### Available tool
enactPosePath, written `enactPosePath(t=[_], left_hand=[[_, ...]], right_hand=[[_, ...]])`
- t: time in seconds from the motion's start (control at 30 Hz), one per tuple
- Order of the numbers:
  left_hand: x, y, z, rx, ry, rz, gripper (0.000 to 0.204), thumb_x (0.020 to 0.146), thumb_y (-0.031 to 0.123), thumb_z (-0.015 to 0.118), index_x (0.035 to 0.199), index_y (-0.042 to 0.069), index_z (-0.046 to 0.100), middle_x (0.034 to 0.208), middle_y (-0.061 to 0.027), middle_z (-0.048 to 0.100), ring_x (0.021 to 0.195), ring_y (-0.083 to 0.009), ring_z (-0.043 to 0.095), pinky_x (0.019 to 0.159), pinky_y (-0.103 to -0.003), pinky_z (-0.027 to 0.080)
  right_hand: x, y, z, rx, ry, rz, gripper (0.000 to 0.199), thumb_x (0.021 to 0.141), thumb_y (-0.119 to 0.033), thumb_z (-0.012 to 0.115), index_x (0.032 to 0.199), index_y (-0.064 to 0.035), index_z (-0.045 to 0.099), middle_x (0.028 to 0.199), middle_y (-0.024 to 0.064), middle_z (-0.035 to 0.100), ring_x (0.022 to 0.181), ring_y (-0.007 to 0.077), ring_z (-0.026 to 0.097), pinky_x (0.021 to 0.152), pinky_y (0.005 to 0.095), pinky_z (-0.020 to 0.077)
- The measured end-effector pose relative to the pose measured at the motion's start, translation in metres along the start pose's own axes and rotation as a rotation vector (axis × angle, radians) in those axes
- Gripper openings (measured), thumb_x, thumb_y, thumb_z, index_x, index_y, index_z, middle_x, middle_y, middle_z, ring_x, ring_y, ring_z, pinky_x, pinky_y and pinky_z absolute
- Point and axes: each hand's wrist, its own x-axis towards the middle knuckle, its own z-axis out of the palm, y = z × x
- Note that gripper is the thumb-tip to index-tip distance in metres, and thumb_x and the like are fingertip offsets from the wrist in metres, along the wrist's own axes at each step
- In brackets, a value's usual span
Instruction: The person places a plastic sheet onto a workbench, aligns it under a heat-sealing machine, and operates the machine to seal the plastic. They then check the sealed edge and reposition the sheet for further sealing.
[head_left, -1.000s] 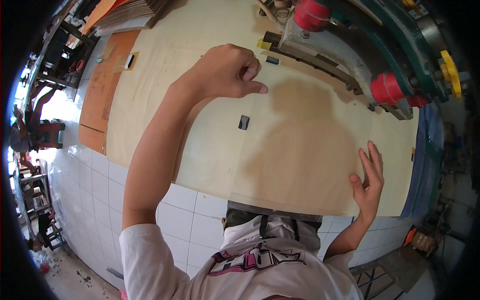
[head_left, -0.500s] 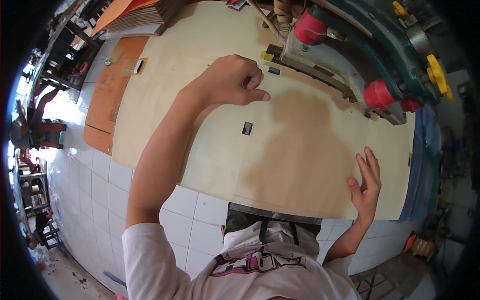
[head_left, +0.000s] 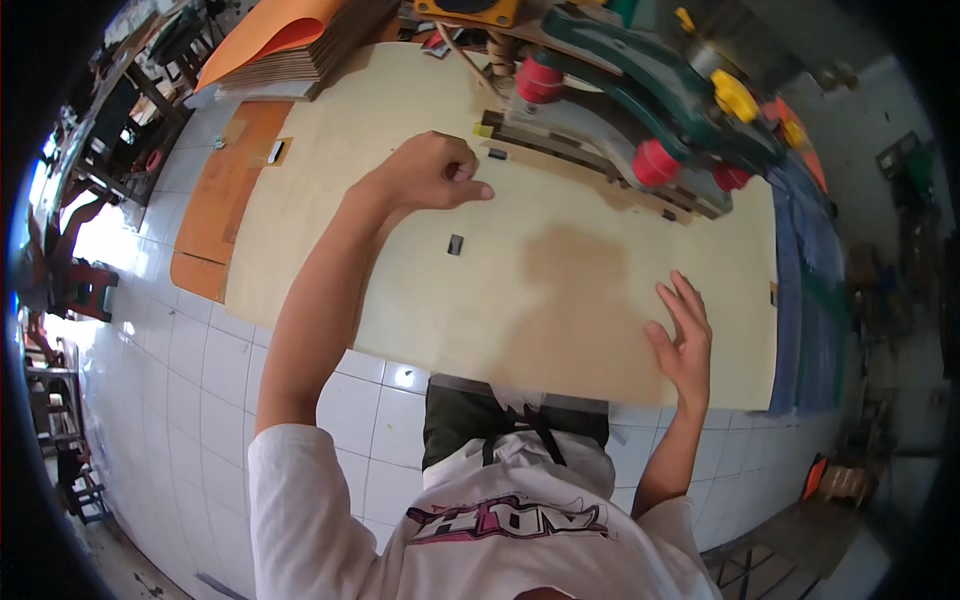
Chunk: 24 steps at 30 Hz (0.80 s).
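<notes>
My left hand [head_left: 430,172] is over the left half of a large pale board or sheet [head_left: 400,300]. Its fingers curl into a loose fist with the thumb sticking out to the right; nothing shows in it. Over the right front part of the board, my right hand [head_left: 686,335] is open, fingers spread and holding nothing. I cannot tell whether either hand touches the surface. One small dark rectangular piece [head_left: 455,245] lies between the hands, and another [head_left: 497,154] lies just beyond the left fist.
A green machine [head_left: 620,70] with red knobs [head_left: 655,163], yellow knobs [head_left: 735,95] and a long metal bar [head_left: 580,150] stands at the far right. A stack of brown sheets [head_left: 320,50] under orange ones is far left. Blue material [head_left: 805,290] hangs along the right edge.
The view has shifted, so the board and machine appear further left, with more of the machine showing. Both hands keep nearly the same poses.
</notes>
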Motion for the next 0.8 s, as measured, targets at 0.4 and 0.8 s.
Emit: enactPosePath(t=[0.4,0.8], left_hand=[[-0.013,0.028,0.011,0.174,0.024,-0.122,0.034,0.089,0.03,0.072,0.076,0.004,0.054,0.074,-0.0049,0.056,0.066,-0.0132,0.05,0.059,-0.031,0.041],[-0.025,0.022,0.039,-0.026,0.311,-0.153,0.027,0.088,0.021,0.071,0.08,0.0,0.057,0.085,-0.0075,0.058,0.076,-0.0146,0.055,0.068,-0.031,0.047]], right_hand=[[-0.008,0.017,-0.004,-0.166,0.064,-0.081,0.046,0.086,-0.028,0.075,0.125,-0.0051,0.067,0.141,0.0208,0.055,0.132,0.036,0.05,0.109,0.0423,0.0396],[-0.013,0.037,-0.001,-0.01,0.134,-0.072,0.04,0.088,-0.029,0.073,0.122,-0.0084,0.069,0.135,0.0187,0.06,0.128,0.0336,0.054,0.106,0.0412,0.0431]])
